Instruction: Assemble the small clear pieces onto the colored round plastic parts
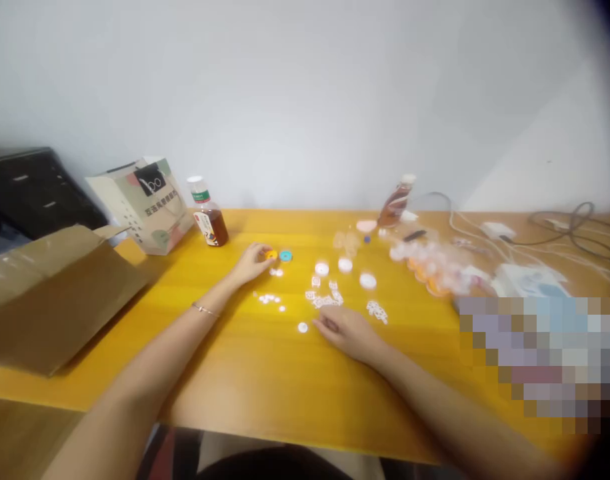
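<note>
At the far middle of the table, my left hand [253,263] has its fingers closed at the edge of a small yellow disc [271,255]. A blue disc [285,256] lies right beside it. My right hand [352,331] rests on the table with its fingers curled; the inside of the grip is hidden. Just left of its fingertips is a white disc [303,327]. Beyond the right hand lie white cut-out pieces [327,301] and white round discs [345,265]. Several tiny white pieces [269,299] are scattered between the hands.
An open cardboard box [59,293] and a paper bag [157,207] stand left, near a bottle of brown drink [212,223]. Another bottle [397,203] is at the back right. Blurred pink-white and orange items [429,263], cables [579,217] and a white packet [529,280] lie right.
</note>
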Demonstrator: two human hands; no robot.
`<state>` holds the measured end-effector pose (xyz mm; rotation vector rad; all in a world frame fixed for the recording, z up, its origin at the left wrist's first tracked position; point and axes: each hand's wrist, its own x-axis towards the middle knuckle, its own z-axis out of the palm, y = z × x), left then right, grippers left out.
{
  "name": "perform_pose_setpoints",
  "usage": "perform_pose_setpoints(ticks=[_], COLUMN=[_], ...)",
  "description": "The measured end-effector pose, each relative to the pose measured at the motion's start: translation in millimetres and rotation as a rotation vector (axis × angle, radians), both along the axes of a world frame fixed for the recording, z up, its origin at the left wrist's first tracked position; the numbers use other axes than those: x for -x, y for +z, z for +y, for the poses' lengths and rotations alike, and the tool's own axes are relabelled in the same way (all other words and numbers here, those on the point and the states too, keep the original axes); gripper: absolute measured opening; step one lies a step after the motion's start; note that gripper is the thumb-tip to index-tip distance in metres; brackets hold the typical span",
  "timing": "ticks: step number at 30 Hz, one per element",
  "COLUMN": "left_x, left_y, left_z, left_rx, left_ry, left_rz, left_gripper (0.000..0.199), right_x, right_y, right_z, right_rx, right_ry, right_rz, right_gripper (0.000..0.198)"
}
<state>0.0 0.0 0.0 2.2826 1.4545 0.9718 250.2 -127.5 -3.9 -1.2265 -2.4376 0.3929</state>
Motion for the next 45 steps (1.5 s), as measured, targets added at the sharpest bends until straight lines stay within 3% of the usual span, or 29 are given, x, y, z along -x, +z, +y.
perform_pose_setpoints(ticks=[2,6,8,11,16,20,25,30,33,39,45], left_x=[-7,-24,-31,-38,-42,-34,-7,27,45,49,39], left_y=[10.4,26.5,28.6,24.3,17.1,24.8,31.5,29.7,30.6,28.2,27.3], left_z=[-23,-84,-108,-124,-124,-120,-96,-67,-58,-56,-59], left_rx=[-0.011,0.014,0.066,0.094,0.097,0.080,0.002,0.025,0.070,0.284,0.299], left_ry=[-0.019,-0.345,-0.482,-0.542,-0.543,-0.471,-0.290,-0.206,-0.134,-0.316,-0.384], left_rz=[-0.029,-0.022,0.053,0.146,0.234,0.187,0.215,0.387,0.387,0.249,0.232], left_gripper=[0.031,0.031,0.031,0.030,0.034,0.033,0.019,0.016,0.015,0.014,0.012], right_x=[0,-1,0,0,0,0,-2,-1,3,17,19], right_y=[0,-2,-4,-4,-3,-3,-4,1,5,2,1], right_z=[0,2,2,3,2,2,3,-4,-10,-10,-10], right_rx=[0.002,0.027,0.038,0.051,0.072,0.085,0.103,0.141,0.094,-0.036,-0.042], right_ry=[0.001,0.006,0.005,-0.001,-0.010,-0.023,-0.037,-0.003,0.052,0.060,0.053], right_rz=[0.008,0.034,0.048,0.060,0.065,0.058,0.058,0.103,0.088,0.028,0.042], right_gripper=[0.024,0.026,0.026,0.027,0.027,0.027,0.028,0.021,0.022,0.025,0.025])
